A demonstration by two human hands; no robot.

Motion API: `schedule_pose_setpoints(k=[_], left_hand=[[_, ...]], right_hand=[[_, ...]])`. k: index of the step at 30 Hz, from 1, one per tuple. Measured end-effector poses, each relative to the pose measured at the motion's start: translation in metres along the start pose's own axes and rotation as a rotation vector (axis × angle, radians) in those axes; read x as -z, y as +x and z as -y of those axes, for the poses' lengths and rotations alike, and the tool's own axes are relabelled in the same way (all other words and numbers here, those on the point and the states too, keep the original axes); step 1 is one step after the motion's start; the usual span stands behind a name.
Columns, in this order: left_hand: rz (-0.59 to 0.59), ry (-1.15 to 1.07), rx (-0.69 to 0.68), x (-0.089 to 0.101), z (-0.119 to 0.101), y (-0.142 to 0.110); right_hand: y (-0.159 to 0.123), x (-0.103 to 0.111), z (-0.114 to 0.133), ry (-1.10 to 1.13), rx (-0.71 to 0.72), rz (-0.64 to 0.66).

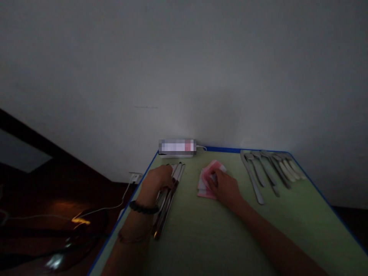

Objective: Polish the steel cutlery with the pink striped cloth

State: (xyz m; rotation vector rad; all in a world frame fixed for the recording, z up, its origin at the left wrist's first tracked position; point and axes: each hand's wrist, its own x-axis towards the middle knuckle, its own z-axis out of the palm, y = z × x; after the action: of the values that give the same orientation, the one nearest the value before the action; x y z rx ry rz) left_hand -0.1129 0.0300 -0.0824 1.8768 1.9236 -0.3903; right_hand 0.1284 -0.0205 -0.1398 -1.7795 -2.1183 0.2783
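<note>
Over a bunch of table knives (166, 207) at the table's left side, my left hand (159, 178) curls its fingers closed on a knife. Which knife it grips is partly hidden under the hand; one in the bunch has a brown handle with a gold-coloured end. My right hand (225, 188) pinches a folded pink-and-white cloth (205, 191) between thumb and fingers near the middle of the table. The cloth rests on the tabletop, bunched up where the fingers meet it.
On the pale green table (198, 237) with a blue edge, several metal spoons (270, 168) and white-handled utensils (287, 170) lie in a row at right. A white box-like device (176, 149) with a cable stands against the wall (184, 76). A wall socket (135, 177) is at left.
</note>
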Motion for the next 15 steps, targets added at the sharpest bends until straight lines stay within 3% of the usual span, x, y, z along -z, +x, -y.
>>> schedule_pose_setpoints(k=[6,15], left_hand=[[0.119,0.087,-0.048,0.0034,-0.0024,-0.0017],[0.128,0.073,-0.155,0.0081,-0.0022,-0.0090]], right_hand=[[0.0003,-0.0019,-0.0032,0.011,0.012,-0.018],[-0.0003,-0.0002,-0.0031,0.013,0.021,-0.026]])
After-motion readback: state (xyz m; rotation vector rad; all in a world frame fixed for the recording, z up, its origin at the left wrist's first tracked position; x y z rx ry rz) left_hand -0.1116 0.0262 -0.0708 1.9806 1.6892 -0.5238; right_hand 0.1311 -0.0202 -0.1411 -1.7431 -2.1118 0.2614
